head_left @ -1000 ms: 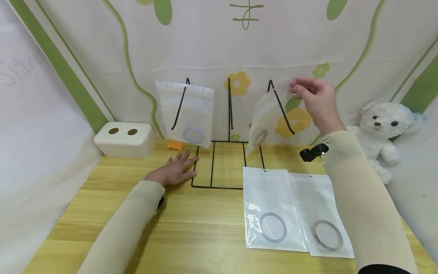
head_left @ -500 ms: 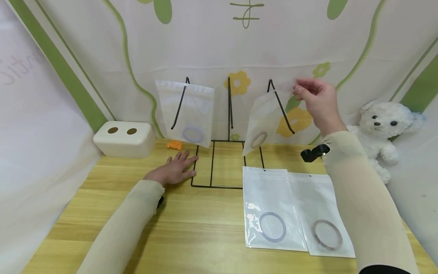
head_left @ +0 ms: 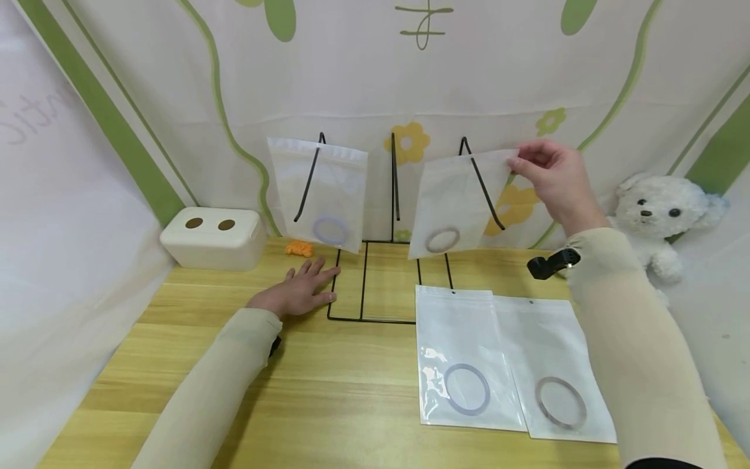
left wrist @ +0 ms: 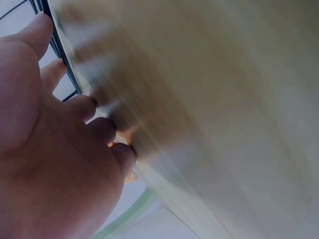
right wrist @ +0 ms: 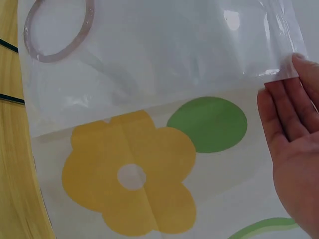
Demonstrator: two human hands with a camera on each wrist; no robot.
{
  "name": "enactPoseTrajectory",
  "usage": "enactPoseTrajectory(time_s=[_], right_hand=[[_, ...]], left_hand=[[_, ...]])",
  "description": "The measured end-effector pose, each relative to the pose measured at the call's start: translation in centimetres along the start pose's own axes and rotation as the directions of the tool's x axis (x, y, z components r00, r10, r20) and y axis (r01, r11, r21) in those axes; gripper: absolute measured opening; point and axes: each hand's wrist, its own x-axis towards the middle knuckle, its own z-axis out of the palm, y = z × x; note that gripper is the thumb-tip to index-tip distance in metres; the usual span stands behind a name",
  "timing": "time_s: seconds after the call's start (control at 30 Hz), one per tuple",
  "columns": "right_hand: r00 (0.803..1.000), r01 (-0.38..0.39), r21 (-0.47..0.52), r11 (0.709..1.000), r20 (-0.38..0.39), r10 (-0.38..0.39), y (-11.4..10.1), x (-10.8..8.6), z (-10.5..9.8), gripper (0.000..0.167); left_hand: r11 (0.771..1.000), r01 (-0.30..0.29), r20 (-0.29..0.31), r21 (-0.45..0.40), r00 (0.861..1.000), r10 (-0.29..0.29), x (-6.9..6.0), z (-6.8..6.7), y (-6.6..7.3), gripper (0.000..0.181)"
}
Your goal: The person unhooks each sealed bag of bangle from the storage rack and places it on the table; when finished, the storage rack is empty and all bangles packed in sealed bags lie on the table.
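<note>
Head view: the right hand (head_left: 553,176) pinches the top corner of a ziplock bangle bag (head_left: 448,202) on the black wire rack (head_left: 364,280)'s right hook (head_left: 484,185); the left hand (head_left: 299,293) lies spread at its left edge. Half seems done: of four bags, two hang on the rack's three hooks, two lie on the desk (head_left: 328,397) at its front right.

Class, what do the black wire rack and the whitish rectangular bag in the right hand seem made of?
Black wire rack: probably coated metal, from its slender, bent rods.
Whitish rectangular bag: likely glossy plastic film, with glints and a ring showing through.
</note>
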Motion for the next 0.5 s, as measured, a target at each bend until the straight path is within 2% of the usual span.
enactPoseTrajectory(time_s=[0.17, 0.4, 0.5], right_hand=[[0.999, 0.004, -0.074, 0.997, 0.034, -0.001, -0.1, -0.2, -0.8, 0.014], [0.998, 0.038, -0.089, 0.995, 0.054, -0.033, -0.2, -0.6, -1.0, 0.012], [0.998, 0.048, -0.108, 0.993, 0.048, -0.043, -0.3, -0.8, -1.0, 0.014]], left_hand=[[1.0, -0.014, -0.013, 0.0, 1.0, 0.014, 0.0, 0.1, -0.1, 0.078], [0.999, 0.031, 0.023, 0.022, 0.999, -0.031, -1.4, -1.4, 2.7, 0.07], [0.999, 0.042, 0.022, 0.036, 0.999, -0.042, -1.5, -1.3, 2.9, 0.068]])
